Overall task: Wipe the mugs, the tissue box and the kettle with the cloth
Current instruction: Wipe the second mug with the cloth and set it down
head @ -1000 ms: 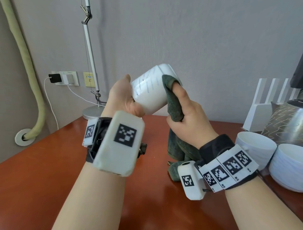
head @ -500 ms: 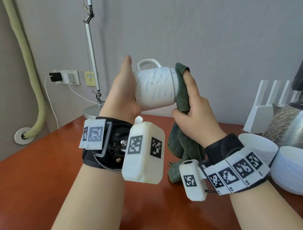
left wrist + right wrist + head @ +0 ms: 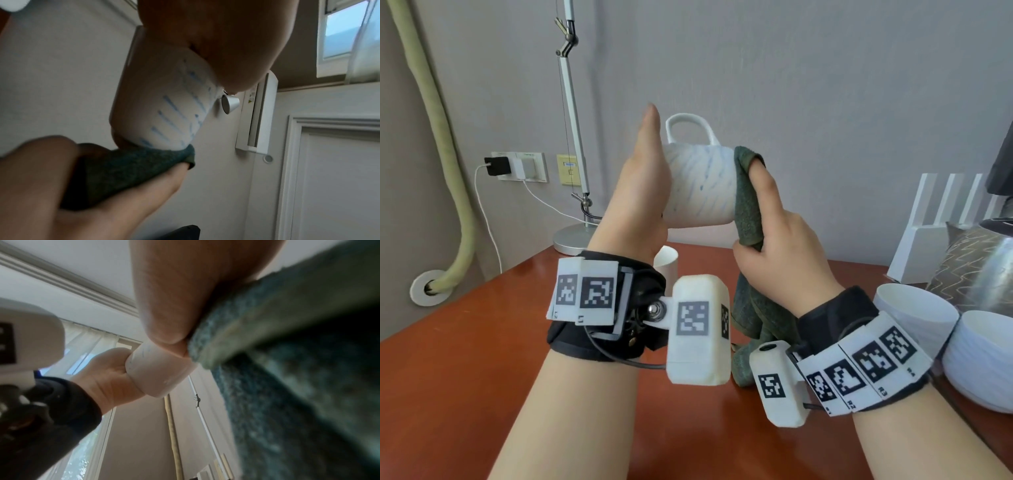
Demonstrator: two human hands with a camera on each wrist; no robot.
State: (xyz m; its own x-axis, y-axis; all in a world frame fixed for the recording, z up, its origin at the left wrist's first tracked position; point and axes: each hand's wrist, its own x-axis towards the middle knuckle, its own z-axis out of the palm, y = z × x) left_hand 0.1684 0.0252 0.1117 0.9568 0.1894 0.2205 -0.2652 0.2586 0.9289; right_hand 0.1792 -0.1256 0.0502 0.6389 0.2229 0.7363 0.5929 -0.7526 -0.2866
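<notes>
Mug: I see the white, blue-streaked mug (image 3: 700, 186) held in the air on its side above the table (image 3: 465, 342); since a second ago it has been rolled so its handle now points straight up
Left hand: my left hand (image 3: 635, 202) cups the mug's left end, thumb raised; its other fingers are hidden
Right hand: my right hand (image 3: 779, 246) grips the green cloth (image 3: 748, 205), a finger pressing it against the mug's right end; a second ago the cloth lay on the side wall
Meaning: I judge the wall wiped, one end being finished
Still waiting: two more mugs (image 3: 914, 310) and the kettle (image 3: 983, 270) sit at the right; I cannot see the tissue box
</notes>
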